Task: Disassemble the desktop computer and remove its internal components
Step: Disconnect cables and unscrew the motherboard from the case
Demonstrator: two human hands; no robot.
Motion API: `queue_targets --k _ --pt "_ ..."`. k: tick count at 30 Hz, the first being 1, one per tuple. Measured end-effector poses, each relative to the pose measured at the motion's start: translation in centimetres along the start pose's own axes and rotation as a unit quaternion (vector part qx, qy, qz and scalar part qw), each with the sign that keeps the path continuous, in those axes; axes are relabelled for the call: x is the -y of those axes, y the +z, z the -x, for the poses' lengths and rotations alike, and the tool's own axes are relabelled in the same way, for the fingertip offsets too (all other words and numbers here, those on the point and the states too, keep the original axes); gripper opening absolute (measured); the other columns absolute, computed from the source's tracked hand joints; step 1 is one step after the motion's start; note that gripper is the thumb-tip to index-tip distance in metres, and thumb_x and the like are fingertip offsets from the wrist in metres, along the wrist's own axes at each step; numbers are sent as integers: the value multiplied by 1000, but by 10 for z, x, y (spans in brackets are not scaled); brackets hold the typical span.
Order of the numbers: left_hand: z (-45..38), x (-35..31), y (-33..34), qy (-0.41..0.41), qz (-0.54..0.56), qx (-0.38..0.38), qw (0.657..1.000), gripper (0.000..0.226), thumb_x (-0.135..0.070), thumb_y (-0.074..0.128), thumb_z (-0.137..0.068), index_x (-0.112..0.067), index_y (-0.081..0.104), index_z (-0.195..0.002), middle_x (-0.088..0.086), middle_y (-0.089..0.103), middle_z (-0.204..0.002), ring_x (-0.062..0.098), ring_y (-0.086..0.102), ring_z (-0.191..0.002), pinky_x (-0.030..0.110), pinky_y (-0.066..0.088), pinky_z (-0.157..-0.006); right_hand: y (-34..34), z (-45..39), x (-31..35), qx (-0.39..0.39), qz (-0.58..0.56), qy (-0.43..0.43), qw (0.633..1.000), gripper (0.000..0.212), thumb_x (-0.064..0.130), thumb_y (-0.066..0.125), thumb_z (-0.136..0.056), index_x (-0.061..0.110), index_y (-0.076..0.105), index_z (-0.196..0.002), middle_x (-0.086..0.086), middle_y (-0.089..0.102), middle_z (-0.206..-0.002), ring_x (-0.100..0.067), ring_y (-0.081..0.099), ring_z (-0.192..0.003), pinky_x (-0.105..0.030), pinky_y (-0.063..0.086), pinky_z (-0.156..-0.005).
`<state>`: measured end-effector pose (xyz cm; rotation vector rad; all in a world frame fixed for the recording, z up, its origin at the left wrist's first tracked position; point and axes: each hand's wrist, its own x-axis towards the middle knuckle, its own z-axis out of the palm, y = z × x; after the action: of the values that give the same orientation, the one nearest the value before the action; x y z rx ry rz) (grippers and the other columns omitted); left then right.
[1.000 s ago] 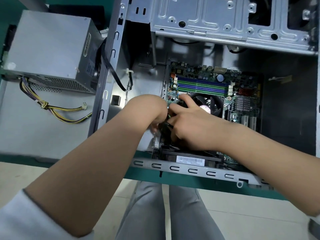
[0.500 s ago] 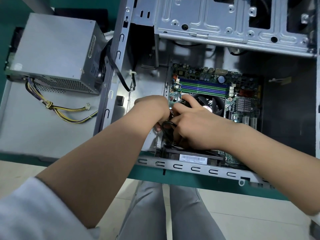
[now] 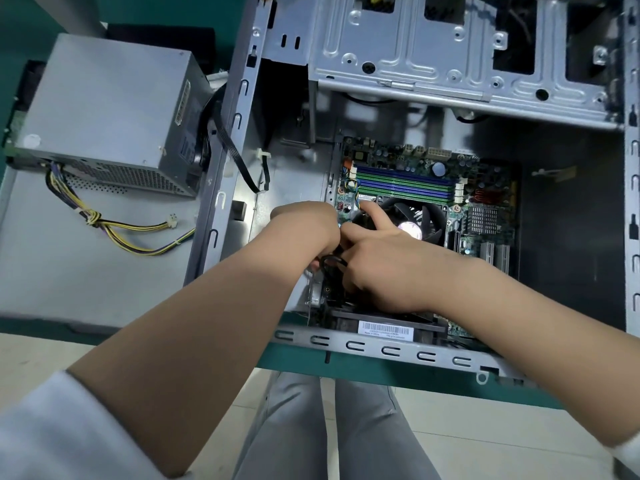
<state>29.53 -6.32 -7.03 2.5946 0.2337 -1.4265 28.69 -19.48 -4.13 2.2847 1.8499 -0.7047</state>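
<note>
The open grey computer case lies on its side on a green table. Inside it sits the green motherboard with blue and green memory slots and a black CPU fan. My left hand and my right hand meet at the fan's left edge, over the board's near left corner. A looped black cable shows between them, and fingers of both hands curl around it. My right index finger points up along the fan's rim. What the fingertips touch below is hidden.
A removed grey power supply with yellow and black wires rests on the case's side panel at left. The silver drive cage spans the case's far end. A black fan with a barcode label sits by the near case wall.
Both hands stay at the same spot by the fan, with small finger movements on the black cable. The view has shifted slightly.
</note>
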Motion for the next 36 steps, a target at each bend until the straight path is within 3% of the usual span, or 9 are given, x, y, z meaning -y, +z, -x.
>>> queue_targets --k 3,6,10,17,19,22,26,30,36 --pt "2 -1 -2 5 -8 -1 1000 22 -2 53 -83 -13 46 -65 -5 39 -22 5 39 -18 22 28 -53 0 1 0 -1 4 4 1000 19 11 52 -75 23 67 -76 7 57 -74 -17 32 -101 -52 -6 -111" --pt "3 -2 -4 5 -7 -8 1000 23 0 52 -83 -13 46 -65 0 47 -34 13 48 -40 24 33 -58 0 1 0 -9 19 12 1000 17 13 52 -76 22 67 -75 8 52 -70 -18 36 -98 -51 -2 -111" --pt "4 -1 -1 0 -10 -9 1000 22 -3 53 -85 -13 45 -67 -5 40 -22 10 49 -36 23 32 -56 -2 -2 1 -13 -11 6 1000 15 9 57 -71 18 69 -67 5 48 -60 -21 43 -94 -51 2 -109" --pt "5 -2 -3 5 -12 -12 1000 23 1 49 -83 -14 43 -67 3 49 -57 10 45 -51 23 30 -53 -2 -2 1 -16 1 15 1000 15 13 55 -73 17 69 -70 4 55 -63 -21 40 -92 -47 9 -108" --pt "5 -2 -2 7 -20 -6 1000 23 3 49 -80 -13 43 -66 3 49 -51 13 47 -47 23 30 -55 -2 -2 2 -23 -12 18 1000 14 11 56 -73 17 68 -69 4 49 -61 -20 37 -90 -46 8 -108" --pt "5 -1 -4 8 -25 8 1000 22 4 49 -80 -13 44 -66 -3 41 -24 5 40 -20 23 29 -55 -2 -3 1 -23 -15 18 999 16 11 55 -74 18 69 -71 5 47 -61 -17 31 -87 -46 4 -109" --pt "6 -1 -4 6 -35 9 999 22 2 50 -81 -13 43 -66 -10 36 -20 5 39 -19 24 29 -54 -3 -2 1 -23 -15 19 999 18 13 54 -74 19 70 -72 3 60 -68 -19 39 -93 -48 6 -110" --pt "6 -3 -3 4 -35 7 999 22 2 49 -82 -13 43 -67 -10 35 -20 1 33 -14 24 29 -54 -1 1 2 -24 -4 28 999 19 17 51 -76 19 70 -75 4 61 -71 -17 29 -89 -45 5 -110" --pt "6 -1 -4 11 -25 -3 1000 22 1 48 -83 -13 42 -68 -2 42 -24 9 44 -48 24 29 -54 -3 -3 1 -26 -28 22 999 18 14 53 -75 18 70 -72 3 57 -67 -14 23 -86 -46 4 -110"
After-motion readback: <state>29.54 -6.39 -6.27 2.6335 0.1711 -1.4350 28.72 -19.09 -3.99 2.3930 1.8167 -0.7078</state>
